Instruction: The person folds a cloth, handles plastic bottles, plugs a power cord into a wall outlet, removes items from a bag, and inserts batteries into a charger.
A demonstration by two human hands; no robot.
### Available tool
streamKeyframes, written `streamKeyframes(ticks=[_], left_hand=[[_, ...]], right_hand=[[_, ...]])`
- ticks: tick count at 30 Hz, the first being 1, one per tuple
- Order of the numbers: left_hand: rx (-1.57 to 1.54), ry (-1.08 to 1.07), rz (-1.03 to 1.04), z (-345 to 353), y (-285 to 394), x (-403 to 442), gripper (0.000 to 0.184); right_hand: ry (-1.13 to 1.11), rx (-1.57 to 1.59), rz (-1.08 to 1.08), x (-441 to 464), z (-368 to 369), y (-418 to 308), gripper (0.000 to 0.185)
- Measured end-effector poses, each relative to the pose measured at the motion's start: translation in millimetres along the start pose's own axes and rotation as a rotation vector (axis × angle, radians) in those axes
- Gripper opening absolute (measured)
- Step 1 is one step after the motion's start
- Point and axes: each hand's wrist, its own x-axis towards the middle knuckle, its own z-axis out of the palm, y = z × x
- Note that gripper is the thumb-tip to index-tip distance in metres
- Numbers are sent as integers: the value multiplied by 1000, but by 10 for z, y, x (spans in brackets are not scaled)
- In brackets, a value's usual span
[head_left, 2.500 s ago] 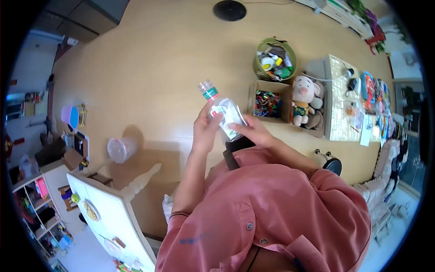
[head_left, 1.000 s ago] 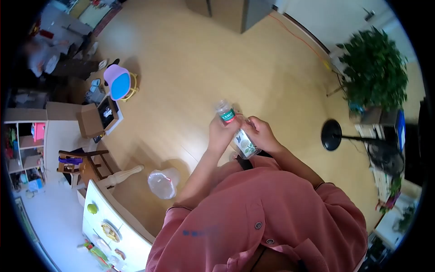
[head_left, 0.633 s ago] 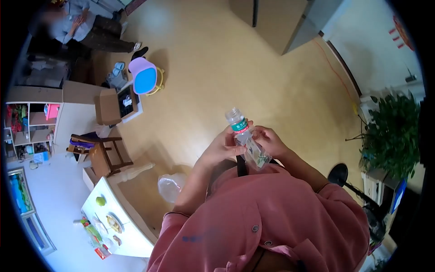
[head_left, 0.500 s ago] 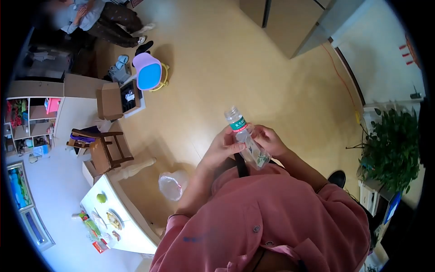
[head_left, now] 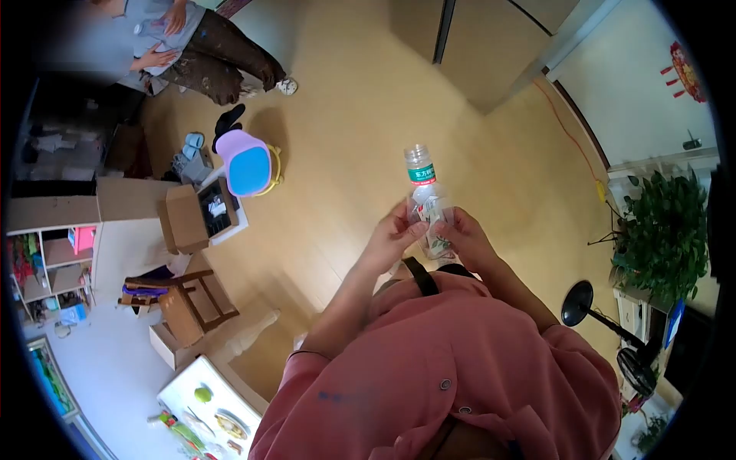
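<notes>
The left hand (head_left: 395,238) and right hand (head_left: 466,239) are close together, both closed around a clear bottle (head_left: 429,207) between them. The left fingers hold its left side and the right fingers its right side, with both thumbs over the front. The bottle is in the air before the waist of a pink shirt (head_left: 383,360), its threaded neck pointing to the far side. A green-and-red band (head_left: 422,175) circles it below the neck, and a pale label with leaf marks is partly covered by the thumbs.

Beyond the hands is the wood-look floor (head_left: 337,138). At near left, a white table (head_left: 178,389) bears a green fruit (head_left: 202,394) and a plate of food (head_left: 231,425). Farther along the left are a brown chair (head_left: 184,310), an open carton (head_left: 185,221) and a lilac stool (head_left: 249,170) with a blue seat; shelves (head_left: 65,253) stand at the left edge. At far left is a person (head_left: 222,57) in a grey top and dark trousers, with both hands in front of the body.

At the far side is a large grey cabinet (head_left: 498,46). To the right of it, an orange cord (head_left: 563,123) runs along the floor beside a white door (head_left: 629,84). A leafy plant (head_left: 665,238) is on the right, with a black fan (head_left: 636,369) nearer.
</notes>
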Motion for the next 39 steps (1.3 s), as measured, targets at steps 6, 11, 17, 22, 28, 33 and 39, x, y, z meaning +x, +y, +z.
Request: streamKeyframes(ticks=[6, 11, 17, 22, 28, 33, 39], left_hand=[[209, 110, -92, -258, -257, 296, 35], [402, 251, -13, -281, -95, 644, 25], [517, 466, 227, -223, -154, 1552, 22], [-23, 231, 150, -28, 375, 2144, 37], [-10, 324, 173, 165, 713, 2509, 24], [467, 656, 228, 127, 640, 2649, 17], [633, 987, 353, 136, 163, 2851, 22]], right_hand=[[212, -458, -236, 315, 10, 38, 30], [298, -467, -248, 671, 71, -236, 26], [276, -575, -358, 1348, -276, -790, 22], [130, -504, -412, 1813, -622, -1434, 20], [-60, -464, -488, 2423, -713, -2004, 21], [-90, -481, -480, 2715, -609, -2012, 25], [-19, -604, -550, 2950, -708, -1685, 33]])
